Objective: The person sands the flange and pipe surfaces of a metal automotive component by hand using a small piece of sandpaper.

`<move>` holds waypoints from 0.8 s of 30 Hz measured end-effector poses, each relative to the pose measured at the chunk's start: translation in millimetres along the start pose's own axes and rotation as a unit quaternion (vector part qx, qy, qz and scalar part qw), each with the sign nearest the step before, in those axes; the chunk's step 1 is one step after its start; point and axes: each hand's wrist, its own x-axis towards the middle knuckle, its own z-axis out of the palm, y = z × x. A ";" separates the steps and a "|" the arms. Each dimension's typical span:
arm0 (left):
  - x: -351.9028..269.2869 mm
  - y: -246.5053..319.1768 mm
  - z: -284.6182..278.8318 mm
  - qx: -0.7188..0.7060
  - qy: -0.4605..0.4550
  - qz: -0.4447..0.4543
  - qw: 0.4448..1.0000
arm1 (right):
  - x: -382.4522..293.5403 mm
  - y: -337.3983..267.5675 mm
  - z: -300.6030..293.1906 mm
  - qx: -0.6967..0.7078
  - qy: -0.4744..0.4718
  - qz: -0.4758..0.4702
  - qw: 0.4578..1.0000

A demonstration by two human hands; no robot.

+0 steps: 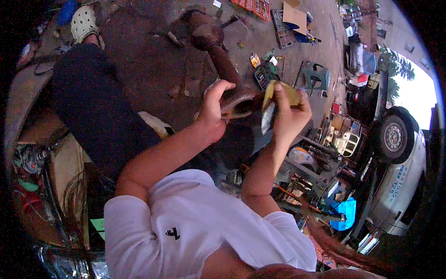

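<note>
My left hand [213,110] grips the near end of a long, brown, rusty-looking metal part, its thumb over the rim. This end has a round, dark opening [243,107]; a tubular shaft [225,64] runs from it to a bulky rounded section [206,34] on the ground. Pinched between the thumb and fingers of my right hand [291,104] is a folded yellow sheet or packet [287,93], with a pale, shiny piece [267,118] hanging below it. The yellow thing is just right of the opening; motion blur hides whether they touch.
Beyond my hands lie a green tool case [266,75], an orange tool tray [256,7], a grey case [284,33] under cardboard and a grey-green plastic stool [315,76]. Cluttered metal racks [313,167] and a white vehicle [397,188] are at the right. My knee [90,101] is at the left.
</note>
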 end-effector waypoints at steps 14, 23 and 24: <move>6.5 11.2 -8.0 -0.015 -0.072 -0.019 0.997 | -47.6 50.6 9.0 0.312 -0.083 0.117 0.939; 13.1 18.9 -10.4 0.019 -0.174 0.015 0.985 | -78.5 26.8 25.3 0.141 -0.143 0.016 0.979; 18.7 18.9 -11.9 -0.005 -0.179 -0.010 0.984 | -76.6 27.4 27.1 0.115 -0.138 -0.019 0.984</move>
